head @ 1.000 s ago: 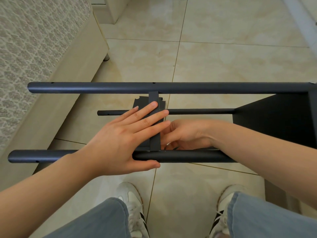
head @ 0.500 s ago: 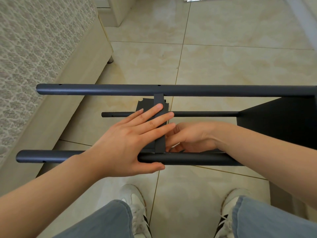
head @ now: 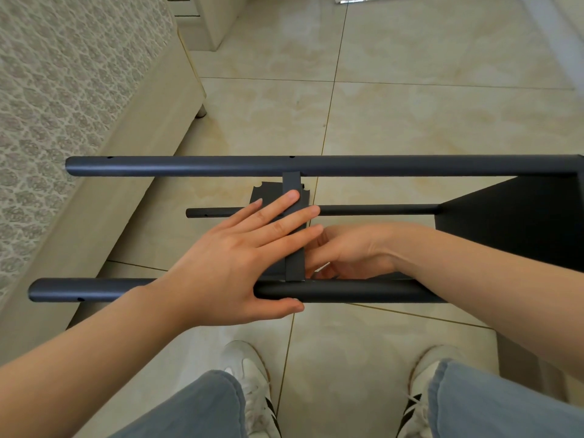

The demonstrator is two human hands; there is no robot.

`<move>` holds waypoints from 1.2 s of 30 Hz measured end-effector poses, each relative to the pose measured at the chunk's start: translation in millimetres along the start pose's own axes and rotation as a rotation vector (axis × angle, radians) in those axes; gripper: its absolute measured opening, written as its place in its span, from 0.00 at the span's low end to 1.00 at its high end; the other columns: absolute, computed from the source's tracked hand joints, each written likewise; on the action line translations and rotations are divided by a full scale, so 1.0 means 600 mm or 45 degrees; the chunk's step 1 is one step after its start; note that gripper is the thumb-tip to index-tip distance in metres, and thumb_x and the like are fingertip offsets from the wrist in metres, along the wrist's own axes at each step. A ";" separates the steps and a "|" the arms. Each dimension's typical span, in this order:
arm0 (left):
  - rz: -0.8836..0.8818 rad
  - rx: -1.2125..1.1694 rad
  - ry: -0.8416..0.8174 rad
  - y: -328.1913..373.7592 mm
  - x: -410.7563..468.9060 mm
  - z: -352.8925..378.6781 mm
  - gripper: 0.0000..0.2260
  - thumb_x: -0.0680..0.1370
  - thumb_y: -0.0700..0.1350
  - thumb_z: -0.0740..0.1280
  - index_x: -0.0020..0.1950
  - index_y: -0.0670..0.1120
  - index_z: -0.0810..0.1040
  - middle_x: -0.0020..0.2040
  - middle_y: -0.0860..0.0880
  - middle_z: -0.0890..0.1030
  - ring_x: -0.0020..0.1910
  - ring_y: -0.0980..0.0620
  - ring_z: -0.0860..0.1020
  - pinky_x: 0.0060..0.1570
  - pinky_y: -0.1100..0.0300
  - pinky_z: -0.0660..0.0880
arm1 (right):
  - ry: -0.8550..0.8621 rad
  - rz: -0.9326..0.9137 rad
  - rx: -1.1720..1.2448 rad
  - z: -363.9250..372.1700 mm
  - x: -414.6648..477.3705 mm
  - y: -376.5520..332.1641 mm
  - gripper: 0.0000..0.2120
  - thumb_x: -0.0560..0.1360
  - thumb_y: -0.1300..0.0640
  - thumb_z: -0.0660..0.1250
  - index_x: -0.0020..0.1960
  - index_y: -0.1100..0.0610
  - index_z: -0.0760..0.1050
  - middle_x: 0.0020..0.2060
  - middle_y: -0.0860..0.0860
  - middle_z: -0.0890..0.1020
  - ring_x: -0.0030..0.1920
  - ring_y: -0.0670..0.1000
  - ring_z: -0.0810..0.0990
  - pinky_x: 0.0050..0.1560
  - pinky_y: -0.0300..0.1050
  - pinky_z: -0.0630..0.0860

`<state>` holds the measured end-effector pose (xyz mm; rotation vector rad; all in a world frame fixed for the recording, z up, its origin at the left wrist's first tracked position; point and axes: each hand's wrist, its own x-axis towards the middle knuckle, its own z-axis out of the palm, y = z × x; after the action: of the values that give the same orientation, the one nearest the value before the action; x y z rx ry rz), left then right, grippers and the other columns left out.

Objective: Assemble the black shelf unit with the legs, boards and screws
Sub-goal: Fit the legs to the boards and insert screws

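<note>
Black shelf unit [head: 474, 166] lies on its side above the tiled floor [head: 410, 115] in the head view, just ahead of the person's knees, its legs running left to right. The far leg [head: 189, 166] and near leg [head: 363, 292] both meet the end board [head: 512, 235] at the right. A third leg [head: 379, 210] shows lower down between them. A middle board [head: 294, 263], seen edge-on, spans from the far leg to the near one.

The step in hand looks like fixing this board to the legs. To do it well, the board should sit square to both legs, lined up on the leg holes, before any screw is driven. The steadying pressure should last until the thread bites, since a slipped board would leave the screw crooked.

The left hand [head: 227, 267] lies flat, fingers [head: 284, 216] straight and spread across the board's edge, thumb along the near leg, pressing rather than gripping. The right hand [head: 350, 254] reaches in between the legs from the right, wrist bent, fingers curled toward the board's right face. A pale sliver shows by them, but I cannot tell whether they pinch a screw, a tool or nothing
</note>
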<state>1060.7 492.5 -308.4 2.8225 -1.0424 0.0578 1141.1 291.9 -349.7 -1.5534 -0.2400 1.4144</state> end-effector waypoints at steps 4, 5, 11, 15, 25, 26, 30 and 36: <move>-0.005 -0.003 -0.006 -0.001 0.001 -0.001 0.38 0.77 0.69 0.61 0.82 0.53 0.58 0.82 0.54 0.56 0.82 0.51 0.49 0.77 0.43 0.58 | 0.021 -0.032 0.012 -0.003 -0.001 -0.002 0.16 0.78 0.63 0.66 0.65 0.65 0.75 0.63 0.64 0.78 0.64 0.65 0.77 0.69 0.60 0.71; -0.004 -0.005 -0.004 -0.001 0.002 -0.001 0.38 0.77 0.69 0.61 0.82 0.53 0.58 0.82 0.54 0.56 0.82 0.51 0.49 0.77 0.43 0.58 | 0.021 -0.023 0.009 -0.006 -0.005 -0.002 0.15 0.78 0.63 0.67 0.63 0.66 0.76 0.61 0.64 0.79 0.60 0.64 0.79 0.68 0.58 0.71; -0.005 -0.032 0.004 -0.002 0.003 0.001 0.38 0.76 0.68 0.62 0.81 0.52 0.59 0.82 0.54 0.56 0.82 0.51 0.49 0.77 0.43 0.58 | 0.027 0.007 -0.034 -0.010 -0.010 -0.003 0.14 0.78 0.62 0.67 0.62 0.66 0.77 0.58 0.64 0.80 0.58 0.62 0.79 0.68 0.57 0.73; -0.001 -0.041 -0.003 -0.002 0.004 -0.001 0.38 0.77 0.68 0.62 0.82 0.53 0.57 0.82 0.54 0.55 0.82 0.51 0.48 0.77 0.44 0.58 | 0.013 -0.047 -0.029 -0.003 -0.002 -0.007 0.17 0.78 0.63 0.66 0.66 0.64 0.75 0.64 0.64 0.77 0.61 0.64 0.78 0.68 0.57 0.72; 0.013 -0.067 0.009 -0.004 0.000 0.003 0.38 0.77 0.68 0.63 0.82 0.54 0.56 0.82 0.54 0.55 0.82 0.51 0.49 0.76 0.45 0.59 | 0.008 -0.021 0.005 -0.004 -0.010 -0.005 0.15 0.78 0.63 0.67 0.62 0.69 0.75 0.55 0.64 0.80 0.51 0.56 0.79 0.63 0.55 0.74; 0.012 -0.070 0.010 -0.004 0.000 0.003 0.38 0.76 0.68 0.63 0.82 0.54 0.56 0.82 0.55 0.55 0.82 0.51 0.49 0.76 0.45 0.59 | 0.009 -0.023 -0.007 -0.001 -0.008 -0.006 0.17 0.78 0.63 0.66 0.65 0.68 0.74 0.59 0.67 0.78 0.53 0.58 0.78 0.66 0.57 0.72; 0.011 -0.073 0.004 -0.005 0.001 0.003 0.38 0.76 0.68 0.63 0.82 0.55 0.56 0.82 0.55 0.55 0.82 0.51 0.49 0.76 0.45 0.58 | 0.022 -0.049 -0.006 0.002 -0.002 -0.006 0.17 0.78 0.63 0.66 0.66 0.65 0.74 0.64 0.66 0.76 0.64 0.66 0.76 0.70 0.61 0.69; 0.006 -0.056 -0.005 -0.007 0.002 0.002 0.38 0.76 0.68 0.63 0.82 0.54 0.58 0.82 0.55 0.55 0.82 0.52 0.48 0.76 0.46 0.58 | 0.004 -0.015 0.012 -0.015 -0.012 -0.007 0.13 0.77 0.64 0.67 0.38 0.52 0.84 0.37 0.51 0.82 0.39 0.48 0.81 0.47 0.44 0.76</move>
<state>1064.5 494.7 -310.0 2.7819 -1.0383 0.0289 1148.2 284.3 -343.4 -1.5439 -0.2401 1.4019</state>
